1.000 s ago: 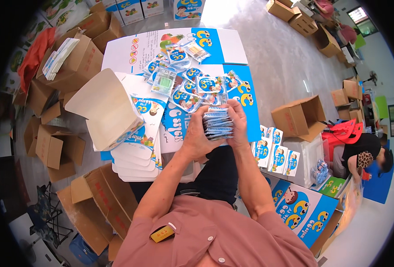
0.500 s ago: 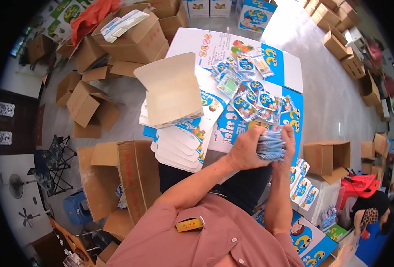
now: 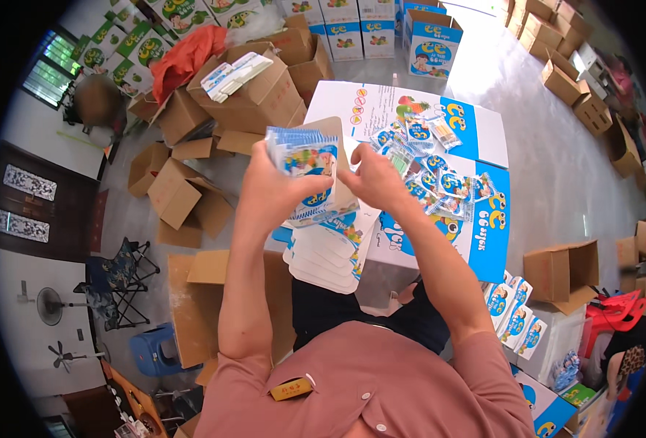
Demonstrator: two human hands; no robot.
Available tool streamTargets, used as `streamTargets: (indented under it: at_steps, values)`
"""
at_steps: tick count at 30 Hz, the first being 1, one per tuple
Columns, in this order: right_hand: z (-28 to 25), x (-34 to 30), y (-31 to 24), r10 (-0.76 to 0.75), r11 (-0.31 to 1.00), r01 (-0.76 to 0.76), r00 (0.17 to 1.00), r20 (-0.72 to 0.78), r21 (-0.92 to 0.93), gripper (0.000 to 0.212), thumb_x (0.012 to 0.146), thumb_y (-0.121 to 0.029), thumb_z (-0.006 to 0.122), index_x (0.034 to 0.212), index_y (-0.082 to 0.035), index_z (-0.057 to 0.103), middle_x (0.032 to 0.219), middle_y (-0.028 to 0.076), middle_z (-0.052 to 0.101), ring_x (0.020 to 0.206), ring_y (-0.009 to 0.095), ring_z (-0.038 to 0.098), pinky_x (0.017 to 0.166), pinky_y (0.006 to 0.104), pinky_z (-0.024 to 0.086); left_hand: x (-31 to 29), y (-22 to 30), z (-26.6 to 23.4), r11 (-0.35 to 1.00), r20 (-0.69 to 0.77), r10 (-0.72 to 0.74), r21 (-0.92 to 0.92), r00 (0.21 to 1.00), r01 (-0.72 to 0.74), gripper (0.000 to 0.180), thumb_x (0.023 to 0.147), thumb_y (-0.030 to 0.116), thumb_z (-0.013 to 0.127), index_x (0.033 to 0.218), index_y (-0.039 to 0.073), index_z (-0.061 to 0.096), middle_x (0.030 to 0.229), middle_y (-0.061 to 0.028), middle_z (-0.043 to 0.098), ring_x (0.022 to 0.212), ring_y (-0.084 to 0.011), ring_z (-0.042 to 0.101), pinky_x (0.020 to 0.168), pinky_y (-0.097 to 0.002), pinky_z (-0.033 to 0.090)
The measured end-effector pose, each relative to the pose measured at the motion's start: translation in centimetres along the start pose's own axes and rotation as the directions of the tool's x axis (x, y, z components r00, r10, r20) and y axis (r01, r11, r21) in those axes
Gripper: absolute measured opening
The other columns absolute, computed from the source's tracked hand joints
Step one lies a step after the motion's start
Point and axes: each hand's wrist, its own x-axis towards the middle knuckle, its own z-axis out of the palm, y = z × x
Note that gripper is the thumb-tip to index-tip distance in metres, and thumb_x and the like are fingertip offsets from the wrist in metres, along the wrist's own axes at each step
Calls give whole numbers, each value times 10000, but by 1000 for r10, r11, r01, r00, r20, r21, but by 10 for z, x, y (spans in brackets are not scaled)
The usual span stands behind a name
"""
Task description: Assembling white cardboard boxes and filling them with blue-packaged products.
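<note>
My left hand [image 3: 273,182] is wrapped round a stack of small blue-and-white packets [image 3: 310,162], slightly blurred. It holds them over the mouth of an open small carton [image 3: 346,191], whose inside is mostly hidden. At that carton's right edge, my right hand [image 3: 378,179] has thumb and fingers bent on the cardboard. Beneath lies a fanned pile of flat, white-backed cartons [image 3: 316,257]. Loose packets [image 3: 451,186] are heaped just right of my right hand, on a large printed box [image 3: 487,233] that serves as the work surface.
Brown cardboard boxes [image 3: 254,98] crowd the far left, and another open one [image 3: 206,303] stands by my left arm. White filled cartons [image 3: 513,314] are lined up at my right, near an open brown box [image 3: 560,274]. A folding chair [image 3: 118,281] stands left.
Both hands have gone left from the loose packets to the open carton. The packet stack, earlier between both hands, is now in my left hand; my right hand has moved to the carton's edge.
</note>
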Motion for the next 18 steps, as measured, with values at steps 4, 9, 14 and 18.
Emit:
streamTargets:
  at_steps: [4,9,14,18]
  values:
    - [14,2,-5,-55,989,55,998,4,-137,294,855,-247,678,997,-6,587,858,252,703,879,434,695,802,504,541,39,-46,10,900,-9,-93,427,996,87,734,604,162,880,1258,-23,602,1134,-145,709,978,-221,707,841,-374,578]
    - [14,-7,1,-35,999,34,999,29,20,279,845,-232,689,961,1,590,839,255,693,856,425,694,765,481,541,55,-54,19,830,-23,-193,529,981,176,746,578,209,872,1247,-20,634,1164,-162,705,998,-241,704,857,-383,569]
    - [18,-8,4,-53,995,50,998,25,86,264,849,-214,696,937,7,583,815,240,686,809,409,687,729,449,537,64,-59,23,899,105,-219,407,970,160,765,579,218,886,1262,-11,630,1157,-157,709,1013,-240,700,859,-363,570]
    - [16,-10,6,-69,981,61,997,38,186,261,863,-218,695,928,7,579,794,216,680,779,383,682,710,438,532,62,-66,30,934,234,-213,333,949,128,814,586,255,893,1297,-15,604,1196,-169,687,1039,-263,691,892,-367,562]
